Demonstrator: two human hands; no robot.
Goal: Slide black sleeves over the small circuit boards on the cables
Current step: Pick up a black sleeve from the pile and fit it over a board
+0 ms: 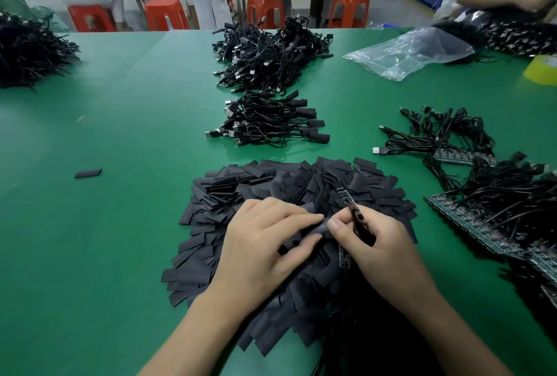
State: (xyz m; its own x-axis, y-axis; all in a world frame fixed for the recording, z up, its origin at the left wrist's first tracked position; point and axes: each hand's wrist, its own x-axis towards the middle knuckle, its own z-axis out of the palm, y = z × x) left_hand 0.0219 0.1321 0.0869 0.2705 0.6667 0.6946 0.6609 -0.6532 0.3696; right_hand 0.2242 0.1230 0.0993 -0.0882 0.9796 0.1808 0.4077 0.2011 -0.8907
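Observation:
A wide heap of flat black sleeves (265,191) lies on the green table (120,134) in front of me. Over the heap, my left hand (265,240) pinches one black sleeve (316,229) between thumb and fingers. My right hand (373,243) grips a cable with a small circuit board (345,197) that sticks up past the fingers. A second small board (343,258) shows just below that hand. The fingertips of both hands meet at the sleeve.
Sleeved cables lie in a small pile (268,122) and a bigger pile (271,55) behind the heap. Cables with bare boards (470,194) lie at the right. One stray sleeve (88,173) lies left. A plastic bag (413,49) and other people's cable heaps are farther off.

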